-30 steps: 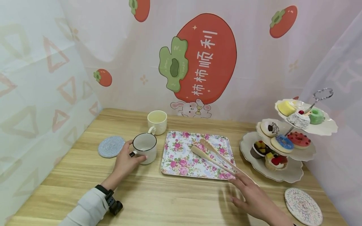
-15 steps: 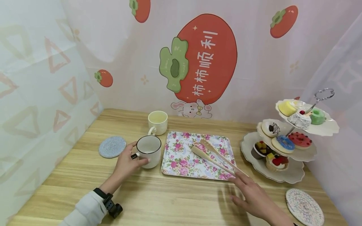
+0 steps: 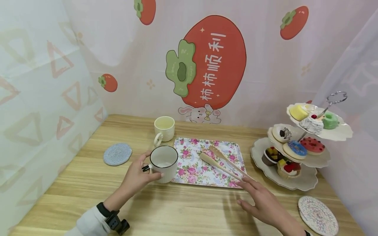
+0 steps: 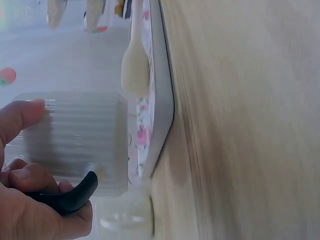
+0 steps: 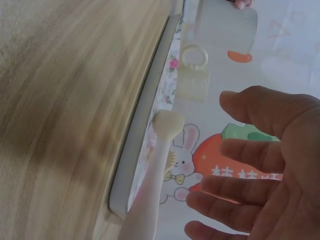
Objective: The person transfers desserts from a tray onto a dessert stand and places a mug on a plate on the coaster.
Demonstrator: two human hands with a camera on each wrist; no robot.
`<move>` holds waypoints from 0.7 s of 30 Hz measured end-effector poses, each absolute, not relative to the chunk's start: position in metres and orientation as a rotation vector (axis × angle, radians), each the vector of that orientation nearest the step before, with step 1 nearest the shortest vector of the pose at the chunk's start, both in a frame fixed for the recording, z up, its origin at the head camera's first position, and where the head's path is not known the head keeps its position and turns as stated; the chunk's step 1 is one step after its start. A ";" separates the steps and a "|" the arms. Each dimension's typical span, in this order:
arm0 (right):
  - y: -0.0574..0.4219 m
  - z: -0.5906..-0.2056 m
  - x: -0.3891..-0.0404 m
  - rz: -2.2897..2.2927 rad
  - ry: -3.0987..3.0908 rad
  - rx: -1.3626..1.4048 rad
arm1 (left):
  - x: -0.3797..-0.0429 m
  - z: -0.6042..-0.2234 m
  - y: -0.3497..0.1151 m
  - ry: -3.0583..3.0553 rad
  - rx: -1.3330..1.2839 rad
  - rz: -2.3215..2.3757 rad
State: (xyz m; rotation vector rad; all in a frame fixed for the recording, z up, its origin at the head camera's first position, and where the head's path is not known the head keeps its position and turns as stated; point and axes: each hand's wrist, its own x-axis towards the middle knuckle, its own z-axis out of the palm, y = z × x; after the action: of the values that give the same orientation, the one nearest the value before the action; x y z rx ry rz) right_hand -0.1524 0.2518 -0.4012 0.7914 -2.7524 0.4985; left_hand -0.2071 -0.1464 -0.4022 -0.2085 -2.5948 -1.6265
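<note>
My left hand (image 3: 140,175) grips a white ribbed mug (image 3: 164,164) with a black rim, fingers at its black-tipped handle (image 4: 70,195) and thumb on its side. In the left wrist view the mug hangs above the table, off the wood. It stands before the front left corner of the floral tray (image 3: 184,178). My right hand (image 3: 261,201) hovers past the tray's front right corner, fingers loosely spread, holding nothing. Beside it a pale wooden spoon (image 3: 211,160) and a browner wooden fork-like utensil (image 3: 217,151) lie across the tray, handles over its front edge.
A cream mug (image 3: 165,129) stands behind the held one. At the left lies a blue-grey round coaster (image 3: 117,154), at the front right a multicoloured coaster (image 3: 317,214). The three-tier stand (image 3: 255,154) with toy-like donuts and cakes stands at the right.
My left hand has carried the white mug to the right and toward me, from beside the cream mug to the tray's front left corner. My right hand has barely moved.
</note>
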 end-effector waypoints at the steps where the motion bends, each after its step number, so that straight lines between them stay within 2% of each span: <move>1: 0.251 -0.401 -0.152 0.505 -2.757 0.789 | -0.205 -0.402 -0.145 -2.592 -0.217 -1.638; 21: 0.228 -0.408 -0.153 0.570 -2.644 0.929 | -0.177 -0.386 -0.102 -2.576 -0.502 -1.963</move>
State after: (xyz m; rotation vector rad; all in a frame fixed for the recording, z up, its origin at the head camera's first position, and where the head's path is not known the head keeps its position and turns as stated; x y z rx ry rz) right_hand -0.1527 0.2283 -0.4084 0.9293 -2.6436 0.5703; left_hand -0.1770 -0.1023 -0.3859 -0.5017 -2.5764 -1.9631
